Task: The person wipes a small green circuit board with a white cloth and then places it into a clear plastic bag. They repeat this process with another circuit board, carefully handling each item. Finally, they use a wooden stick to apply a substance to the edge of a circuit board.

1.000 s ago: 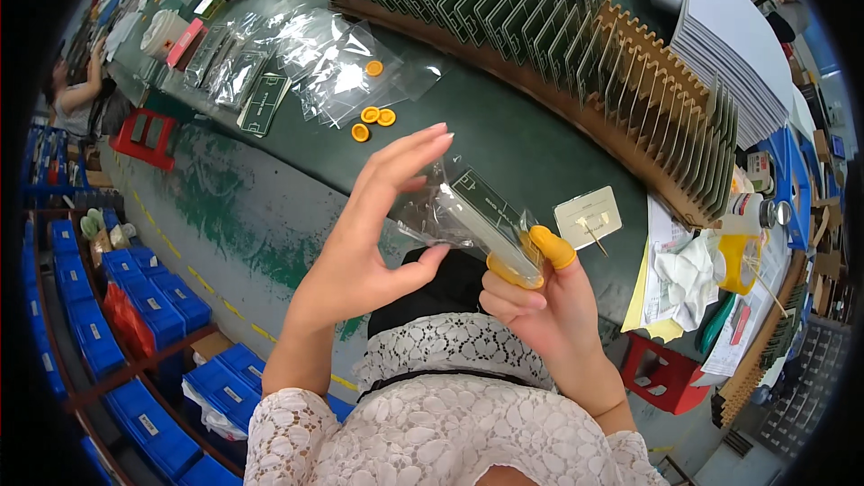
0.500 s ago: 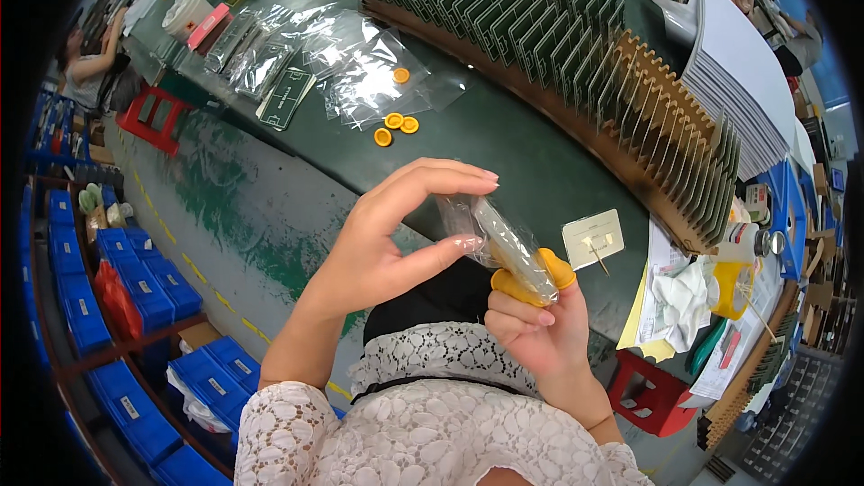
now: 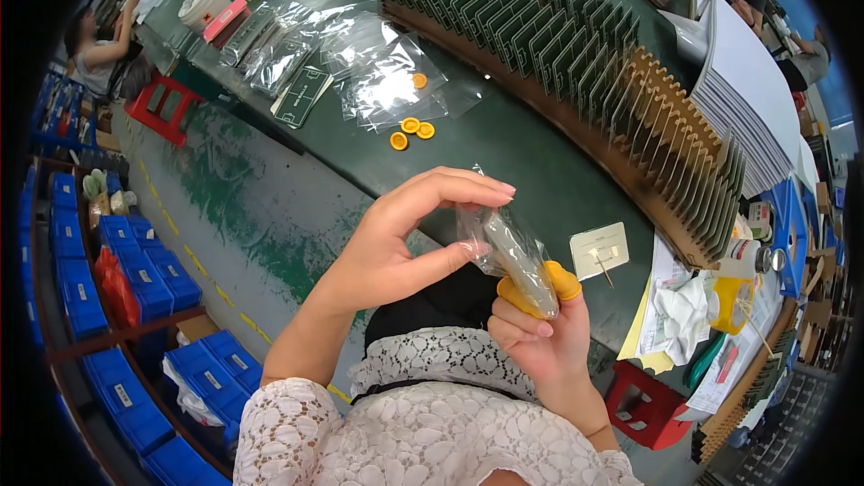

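Note:
A clear plastic bag [image 3: 515, 256] is between my two hands, held in front of my waist and tilted. Something flat and pale seems to be inside, but glare hides what it is. My right hand [image 3: 549, 333] pinches the bag's lower end, with yellow finger cots on its thumb and forefinger. At the upper end, my left hand [image 3: 382, 247] curls round the loose film, thumb on one side and fingers on the other. Farther up the green table lie several loose yellow finger cots [image 3: 410, 126].
A long brown slotted rack [image 3: 576, 117] of upright dark green boards crosses the table. Clear bags [image 3: 387, 81] and green printed cards [image 3: 301, 99] lie at the far left. A white card [image 3: 598, 249], papers and yellow tape [image 3: 731, 306] sit at right. Other people work beyond.
The view has shifted slightly, so the table items appear lower and to the right. Both hands keep nearly the same hold on the bag.

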